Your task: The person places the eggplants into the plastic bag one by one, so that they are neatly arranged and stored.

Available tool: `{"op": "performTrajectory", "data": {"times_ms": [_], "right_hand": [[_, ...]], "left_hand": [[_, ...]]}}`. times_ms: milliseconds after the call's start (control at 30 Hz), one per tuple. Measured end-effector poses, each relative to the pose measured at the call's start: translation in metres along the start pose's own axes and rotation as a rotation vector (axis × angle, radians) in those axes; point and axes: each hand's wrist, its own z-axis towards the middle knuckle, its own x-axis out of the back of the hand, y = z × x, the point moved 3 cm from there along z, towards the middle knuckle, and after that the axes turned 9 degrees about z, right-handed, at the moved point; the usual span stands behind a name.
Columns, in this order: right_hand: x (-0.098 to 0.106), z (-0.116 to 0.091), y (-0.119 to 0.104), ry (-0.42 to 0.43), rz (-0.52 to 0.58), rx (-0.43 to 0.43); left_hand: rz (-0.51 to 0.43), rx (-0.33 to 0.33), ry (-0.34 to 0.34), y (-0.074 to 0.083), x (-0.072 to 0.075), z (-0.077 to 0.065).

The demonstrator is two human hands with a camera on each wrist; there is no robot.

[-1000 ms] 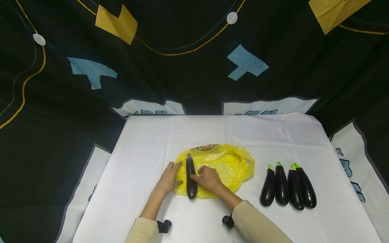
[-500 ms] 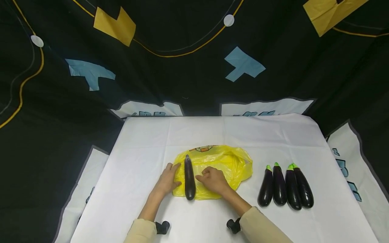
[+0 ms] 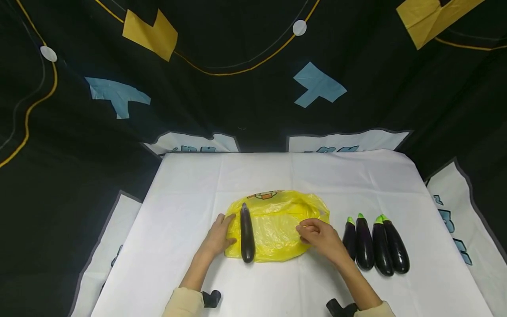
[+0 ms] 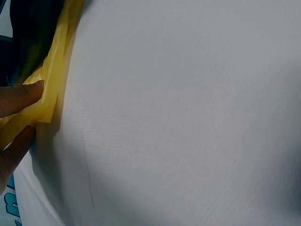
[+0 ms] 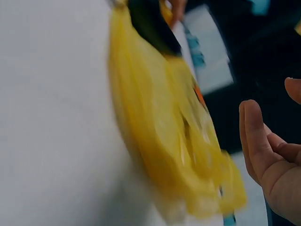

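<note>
A lone dark eggplant lies lengthwise on the left part of a flattened yellow plastic bag. My left hand rests at the bag's left edge, thumb and fingers spread and touching the plastic beside the eggplant. In the left wrist view, a thumb lies against the yellow film. Over the bag's right end hovers my right hand, fingers loosely bent and nothing in them; the right wrist view shows it apart from the bag. Several more eggplants with green stems lie side by side to the right.
A white cloth covers the table. Behind it hangs a black curtain with yellow and blue shapes. My right forearm partly covers the leftmost eggplant of the row.
My right hand let go of the eggplant on the bag and moved right, toward the row. The left hand and that eggplant stayed in place.
</note>
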Motion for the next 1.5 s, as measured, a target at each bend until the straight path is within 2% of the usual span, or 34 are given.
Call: {"op": "performTrajectory", "data": {"times_ms": [67, 233, 533, 767, 900, 1033, 1200, 1367, 1500], "right_hand": [[0.020, -0.008, 0.002, 0.030, 0.008, -0.022], [0.064, -0.023, 0.012, 0.122, -0.065, -0.061], [0.129, -0.053, 0.027, 0.244, -0.202, -0.072], [0.176, -0.063, 0.039, 0.457, -0.324, -0.260], [0.200, -0.063, 0.049, 0.558, -0.400, -0.293], [0.214, -0.061, 0.062, 0.571, -0.475, -0.281], [0.219, -0.057, 0.076, 0.511, -0.517, -0.291], [0.220, -0.056, 0.085, 0.500, -0.508, -0.330], [0.220, -0.054, 0.090, 0.478, -0.480, -0.361]], "left_hand": [[-0.002, 0.003, -0.002, 0.000, 0.000, 0.000], [-0.006, 0.002, -0.001, 0.000, 0.001, 0.000], [-0.017, -0.022, 0.010, 0.001, 0.004, 0.000], [-0.015, -0.023, 0.010, 0.001, 0.006, 0.001], [-0.021, -0.018, -0.004, 0.001, 0.005, 0.000], [-0.020, -0.011, -0.010, 0.000, 0.003, 0.000], [-0.027, -0.021, 0.001, 0.000, 0.003, -0.001], [-0.022, -0.026, 0.000, 0.000, 0.003, 0.000], [-0.023, -0.006, -0.006, 0.000, 0.002, 0.000]]}}
